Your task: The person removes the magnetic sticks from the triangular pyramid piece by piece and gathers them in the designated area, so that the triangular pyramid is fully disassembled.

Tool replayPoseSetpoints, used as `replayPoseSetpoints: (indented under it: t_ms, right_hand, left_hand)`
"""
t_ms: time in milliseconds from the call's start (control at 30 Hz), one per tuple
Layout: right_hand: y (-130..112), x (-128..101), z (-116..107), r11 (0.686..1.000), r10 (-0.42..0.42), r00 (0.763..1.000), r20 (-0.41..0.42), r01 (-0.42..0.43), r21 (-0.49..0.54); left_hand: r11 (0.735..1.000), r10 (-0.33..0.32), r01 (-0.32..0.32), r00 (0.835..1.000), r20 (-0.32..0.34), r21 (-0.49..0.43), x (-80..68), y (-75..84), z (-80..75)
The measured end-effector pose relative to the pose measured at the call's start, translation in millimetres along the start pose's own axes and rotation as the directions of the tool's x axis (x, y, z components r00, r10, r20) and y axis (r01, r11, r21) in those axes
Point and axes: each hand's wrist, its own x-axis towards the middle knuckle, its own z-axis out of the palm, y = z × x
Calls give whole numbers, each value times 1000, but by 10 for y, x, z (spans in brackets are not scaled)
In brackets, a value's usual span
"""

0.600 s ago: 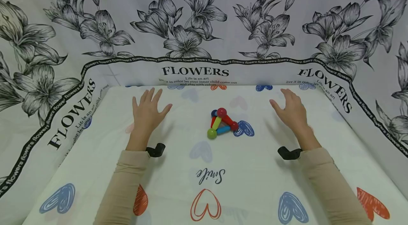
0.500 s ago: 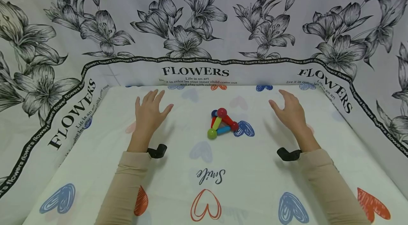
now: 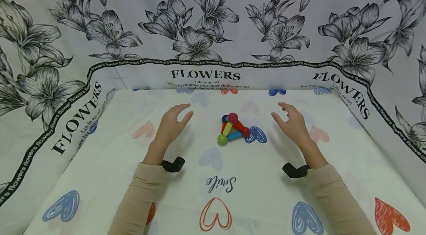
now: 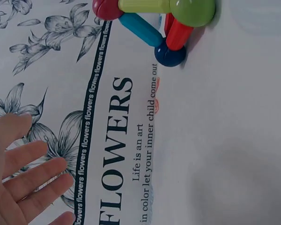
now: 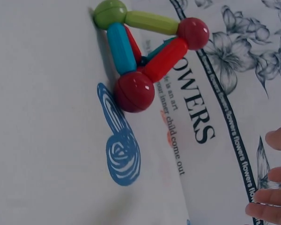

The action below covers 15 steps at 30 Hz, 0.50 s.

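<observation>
A pyramid of toy balls and rods stands at the middle of the cloth. Red, green and dark blue balls form its corners, joined by yellow-green, red and blue rods. To its left, my left hand hovers with relaxed fingers and thumb apart, holding nothing. My right hand mirrors it on the other side, fingers slightly bent and away from the toy. The left wrist view has the green ball at the top and relaxed fingers at lower left. In the right wrist view, a red ball is nearest, with fingertips at the right edge.
A white cloth printed with hearts and the word "Smile" covers the table. Behind it and along both sides hangs a flower-printed curtain. Each wrist wears a black camera mount, one on the left and one on the right.
Both hands have moved inward toward the toy and slightly back toward the body. The left hand has turned inward and its fingers are less spread. The toy has stayed in place.
</observation>
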Motion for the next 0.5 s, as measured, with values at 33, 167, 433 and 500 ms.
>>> replayPoseSetpoints:
  t_ms: [33,167,433,500]
  right_hand:
    - [-16,-8,16,1000,-4,1000,3,4,17]
    - [-81,-33,86,998,-8,1000,20,6,62]
    - [-194,-69,227,997,-10,998,68,4,78]
    - [-218,-68,259,997,-23,997,72,17,82]
  left_hand:
    - [1000,14,-14,1000,-3,-19,-3,8,26]
    - [995,55,-56,998,-16,-79,-9,60,120]
    - [988,96,-95,995,1,-122,24,194,273]
    - [985,100,-98,995,9,-139,34,220,313]
